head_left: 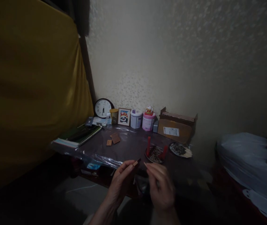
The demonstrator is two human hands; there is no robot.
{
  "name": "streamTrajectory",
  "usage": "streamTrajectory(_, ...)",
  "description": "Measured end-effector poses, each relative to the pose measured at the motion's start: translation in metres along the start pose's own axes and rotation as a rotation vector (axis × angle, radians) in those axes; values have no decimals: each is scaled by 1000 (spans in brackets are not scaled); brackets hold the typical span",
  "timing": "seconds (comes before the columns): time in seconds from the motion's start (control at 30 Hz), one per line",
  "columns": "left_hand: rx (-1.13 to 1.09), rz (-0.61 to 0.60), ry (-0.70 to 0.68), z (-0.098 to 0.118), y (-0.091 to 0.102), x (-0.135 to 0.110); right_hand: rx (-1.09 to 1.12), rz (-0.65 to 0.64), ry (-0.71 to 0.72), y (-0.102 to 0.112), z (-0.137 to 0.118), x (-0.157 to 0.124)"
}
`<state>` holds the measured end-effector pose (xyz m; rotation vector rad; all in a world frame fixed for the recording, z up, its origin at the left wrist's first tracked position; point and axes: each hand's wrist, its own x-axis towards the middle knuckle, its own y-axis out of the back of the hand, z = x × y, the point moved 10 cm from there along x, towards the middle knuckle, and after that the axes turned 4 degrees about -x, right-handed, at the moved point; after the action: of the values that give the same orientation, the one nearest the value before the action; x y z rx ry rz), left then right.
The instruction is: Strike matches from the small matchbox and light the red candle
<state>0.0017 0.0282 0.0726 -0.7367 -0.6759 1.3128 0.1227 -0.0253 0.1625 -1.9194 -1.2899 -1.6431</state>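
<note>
My left hand (122, 178) is closed on a small matchbox (136, 162), its dark side facing right. My right hand (159, 184) pinches a thin matchstick (145, 163), whose tip points toward the box; a small gap seems to lie between them. Just beyond my right hand is a round plate (163, 161) strewn with dark bits. On it a red candle (148, 146) stands upright and another red candle (164, 152) leans. Farther right, a second plate (170, 148) bears many matches (181, 149) with dark heads and pale sticks.
Several small boxes (115, 138) lie mid-table. Along the wall stand a clock (103, 108), a panda picture (124, 117), a white tin (136, 119), a pink tin (148, 122) and a cardboard box (182, 125). Books (77, 143) lie left, beside a yellow curtain (35, 78).
</note>
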Motion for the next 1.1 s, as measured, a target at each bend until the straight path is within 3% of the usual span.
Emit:
streamTrajectory(0.07,-14,3,-8,1,0,0,-36,-71,-34,-19,24,-8)
streamTrajectory(0.17,-5,16,-18,2,6,0,-63,28,-290,-23,78,-21)
streamTrajectory(0.27,8,29,-16,-1,14,2,63,61,-459,-24,97,-28)
streamTrajectory(0.43,-33,29,9,-10,18,5,214,73,-540,-19,76,-24)
streamTrajectory(0.77,-35,72,16,-11,16,2,197,-21,-352,-25,39,-13)
streamTrajectory(1.1,-48,80,14,-11,18,2,221,-68,-317,-28,35,-13)
